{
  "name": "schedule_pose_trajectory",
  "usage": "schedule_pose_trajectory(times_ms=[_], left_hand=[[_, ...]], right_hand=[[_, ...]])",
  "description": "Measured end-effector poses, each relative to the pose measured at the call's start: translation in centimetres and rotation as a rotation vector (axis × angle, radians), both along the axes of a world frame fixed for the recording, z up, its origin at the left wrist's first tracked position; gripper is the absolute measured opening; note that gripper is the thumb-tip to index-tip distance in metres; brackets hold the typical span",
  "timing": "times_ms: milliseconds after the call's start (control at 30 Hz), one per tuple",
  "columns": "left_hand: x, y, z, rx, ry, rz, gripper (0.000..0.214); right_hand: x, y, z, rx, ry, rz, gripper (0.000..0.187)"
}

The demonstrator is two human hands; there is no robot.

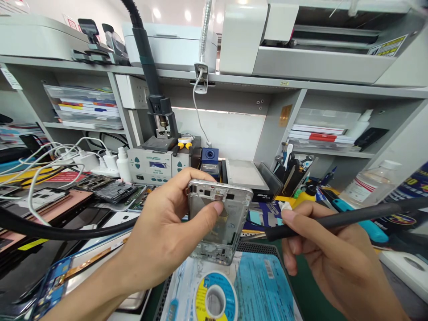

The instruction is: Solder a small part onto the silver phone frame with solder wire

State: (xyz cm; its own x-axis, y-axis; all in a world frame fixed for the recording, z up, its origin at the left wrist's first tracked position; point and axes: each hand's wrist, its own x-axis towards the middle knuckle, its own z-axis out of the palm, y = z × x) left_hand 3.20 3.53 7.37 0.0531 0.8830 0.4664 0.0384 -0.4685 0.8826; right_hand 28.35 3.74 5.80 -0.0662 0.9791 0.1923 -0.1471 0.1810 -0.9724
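My left hand (163,227) grips a bare phone frame (230,214) by its left edge, with the thumb lying across its inner face. The frame is tilted up towards me, and its metal rim and small cutouts show. To the right, my right hand (334,254) is closed around a long black-handled tool (361,217). Its thin tip points left, close to the frame's lower right edge; whether they touch I cannot tell. A small white scrap (285,206), perhaps tissue, shows at the right fingertips. Under the frame, a solder wire spool (201,296) lies on a blue-and-white printed sheet (264,285).
Phone parts (110,191) and white cables (36,178) crowd the left side. Behind stand a soldering station (150,166) and a flat-topped device (245,174). On the right are a tool holder (290,174), a clear bottle (368,185) and a turquoise-handled tool (371,229).
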Motion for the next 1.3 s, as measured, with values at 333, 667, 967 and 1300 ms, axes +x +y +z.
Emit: schedule_pose_trajectory(times_ms=[333,667,967,1300], left_hand=[[-0.17,0.15,-0.09,-0.005,0.023,-0.017,0.008],[0.10,0.04,0.08,0.006,-0.038,0.008,0.012],[0.14,-0.06,-0.03,-0.001,-0.072,0.014,0.012],[0.19,0.04,0.16,-0.003,-0.083,-0.006,0.012]], right_hand=[[0.29,0.13,0.04,0.004,-0.015,0.029,0.034],[0.02,0.15,0.38,-0.045,0.049,0.023,0.036],[0.06,0.13,0.31,-0.023,0.014,0.039,0.036],[-0.18,-0.01,0.44,-0.022,0.013,0.025,0.035]])
